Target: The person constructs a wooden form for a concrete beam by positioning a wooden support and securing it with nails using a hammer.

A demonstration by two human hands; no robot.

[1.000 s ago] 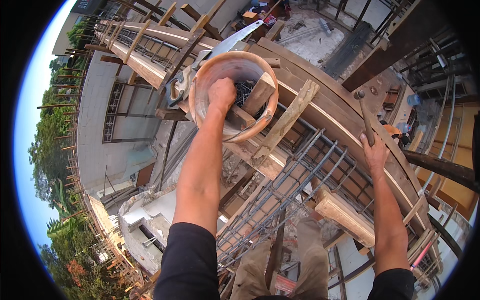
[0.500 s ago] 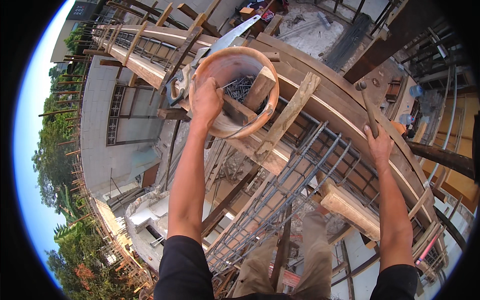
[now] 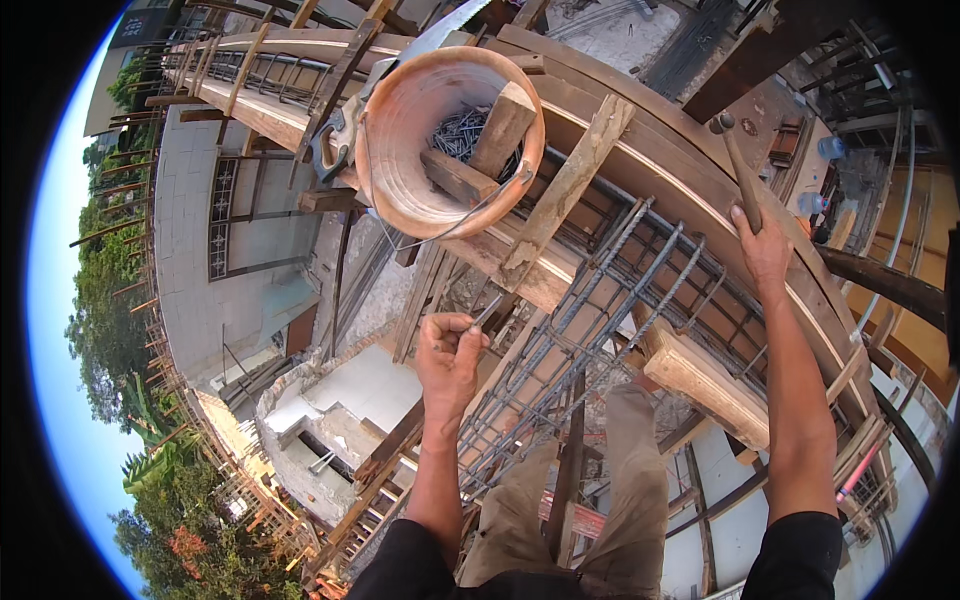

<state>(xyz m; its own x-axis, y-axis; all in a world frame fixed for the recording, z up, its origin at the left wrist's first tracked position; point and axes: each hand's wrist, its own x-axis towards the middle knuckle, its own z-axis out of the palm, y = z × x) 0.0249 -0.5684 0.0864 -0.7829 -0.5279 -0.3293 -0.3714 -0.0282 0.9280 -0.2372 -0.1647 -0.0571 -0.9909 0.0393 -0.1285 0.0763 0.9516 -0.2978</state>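
My left hand [image 3: 449,362] is closed around a nail [image 3: 488,310], whose shank sticks out past the thumb and forefinger. Beyond it, an orange bucket [image 3: 385,150] rests on the wooden formwork, its wire handle hanging over the near side. Inside the bucket lie loose nails [image 3: 462,129] and two wood offcuts [image 3: 503,130]. On the right, my right hand [image 3: 764,250] grips the wooden handle of a hammer [image 3: 738,160], its head pointing away from me over the outer board. A handsaw [image 3: 340,138] lies beside the bucket's left side, with part of its blade behind the rim.
A rebar cage [image 3: 610,290] runs between the form boards toward me. A wooden cross-piece [image 3: 567,190] bridges the form, and a thick timber [image 3: 705,385] juts out near my legs. Far below is rubble-strewn ground. Water bottles [image 3: 812,203] stand at the right.
My left hand has come out of the bucket toward me with a nail in its fingers. The right hand keeps its hold on the hammer. The view has shifted slightly.
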